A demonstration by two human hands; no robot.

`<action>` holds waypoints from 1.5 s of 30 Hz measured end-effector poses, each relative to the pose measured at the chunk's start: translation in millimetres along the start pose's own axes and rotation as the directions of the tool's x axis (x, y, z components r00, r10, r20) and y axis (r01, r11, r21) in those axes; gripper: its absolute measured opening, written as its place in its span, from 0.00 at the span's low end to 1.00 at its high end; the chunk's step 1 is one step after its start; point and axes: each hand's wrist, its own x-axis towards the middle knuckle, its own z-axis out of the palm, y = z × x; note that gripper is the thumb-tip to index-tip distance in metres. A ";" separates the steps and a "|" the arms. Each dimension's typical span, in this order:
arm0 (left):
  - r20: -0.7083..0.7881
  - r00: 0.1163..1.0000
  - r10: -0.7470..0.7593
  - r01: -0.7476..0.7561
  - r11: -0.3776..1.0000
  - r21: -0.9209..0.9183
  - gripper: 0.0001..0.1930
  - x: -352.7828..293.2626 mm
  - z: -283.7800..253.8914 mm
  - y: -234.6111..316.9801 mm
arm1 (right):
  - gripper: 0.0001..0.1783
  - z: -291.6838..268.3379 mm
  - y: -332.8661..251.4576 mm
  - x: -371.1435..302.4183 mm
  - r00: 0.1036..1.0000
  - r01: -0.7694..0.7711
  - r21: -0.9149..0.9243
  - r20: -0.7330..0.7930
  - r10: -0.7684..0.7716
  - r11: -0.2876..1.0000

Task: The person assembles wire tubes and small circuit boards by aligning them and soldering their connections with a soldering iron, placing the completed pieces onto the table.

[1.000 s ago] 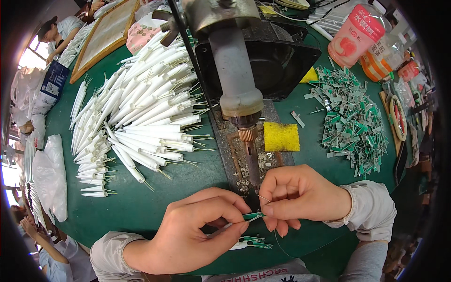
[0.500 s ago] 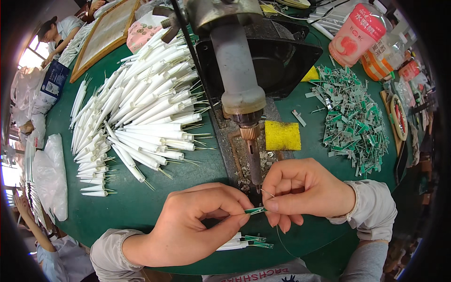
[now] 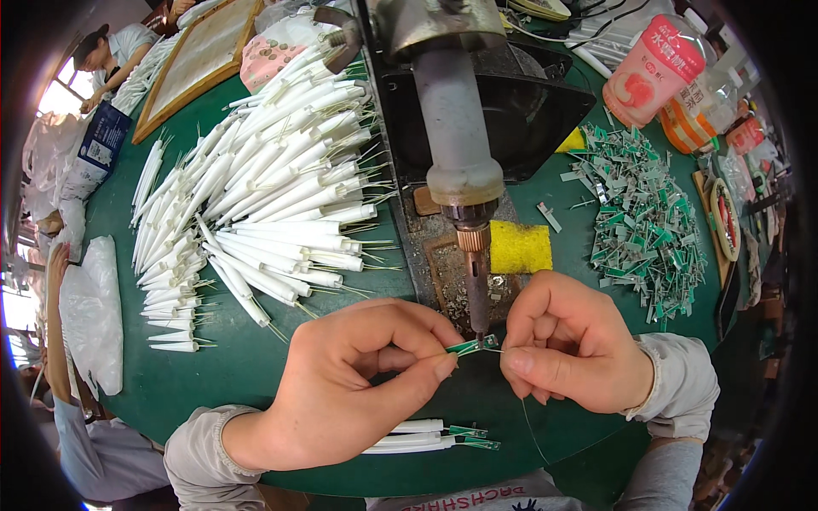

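Observation:
My left hand pinches a small green circuit board between thumb and forefinger; whatever lies behind it in the palm is hidden. The far end of the board sits right under the tip of a soldering iron that hangs upright from a stand. Between thumb and fingers, my right hand grips thin solder wire, its end reaching to the iron's tip and its tail curving down over the table. Below the hands lie a few white tubes with green boards at their ends.
A large heap of white tubes with wire ends covers the left side. Loose green boards are piled at right. A yellow sponge lies beside the iron, drink bottles behind. Another person's arm shows at far left.
Both hands have moved slightly away from me, the right also rightward, bringing the board up under the iron's tip. The other person's arm at far left has risen.

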 end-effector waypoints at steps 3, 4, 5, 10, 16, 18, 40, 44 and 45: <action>-0.006 0.999 0.032 -0.032 0.999 0.034 0.02 -0.3 -0.1 0.9 | 0.06 1.9 1.3 -0.6 0.999 0.034 -0.010 -0.029 -0.034 0.999; -0.003 0.999 0.043 -0.042 0.998 0.040 0.02 -0.6 -0.3 1.1 | 0.06 2.2 1.8 -0.5 0.998 0.054 -0.028 -0.037 -0.055 0.998; 0.004 0.999 0.053 -0.054 0.998 0.046 0.02 -0.7 -0.5 1.3 | 0.06 2.5 2.2 -0.5 0.998 0.053 -0.029 -0.036 -0.054 0.998; 0.008 0.997 0.083 -0.083 0.995 0.056 0.02 -1.1 -1.2 1.2 | 0.07 3.6 4.4 0.0 0.991 0.116 -0.046 -0.060 -0.119 0.992; 0.010 0.997 0.083 -0.083 0.994 0.076 0.02 -1.5 -2.3 3.5 | 0.07 3.4 5.0 0.4 0.990 0.128 -0.032 -0.057 -0.130 0.991; 0.011 0.997 0.080 -0.081 0.993 0.080 0.02 -1.1 -2.3 4.2 | 0.07 3.7 5.0 0.3 0.990 0.127 -0.037 -0.059 -0.129 0.991; 0.021 0.986 -0.167 0.168 0.983 -0.070 0.02 3.1 -10.9 2.3 | 0.08 -9.4 -7.2 3.8 0.982 -0.069 -0.490 0.120 0.146 0.869; 0.050 0.984 -0.169 0.167 0.985 0.048 0.01 -2.1 -12.1 -2.9 | 0.06 -23.4 -13.8 3.8 0.939 0.093 -0.930 -0.037 -0.342 0.356; 0.063 0.984 -0.165 0.156 0.980 0.121 0.01 -3.3 -12.7 -5.0 | 0.06 -29.0 -18.2 5.8 0.897 -0.056 -0.974 -0.145 -0.417 0.219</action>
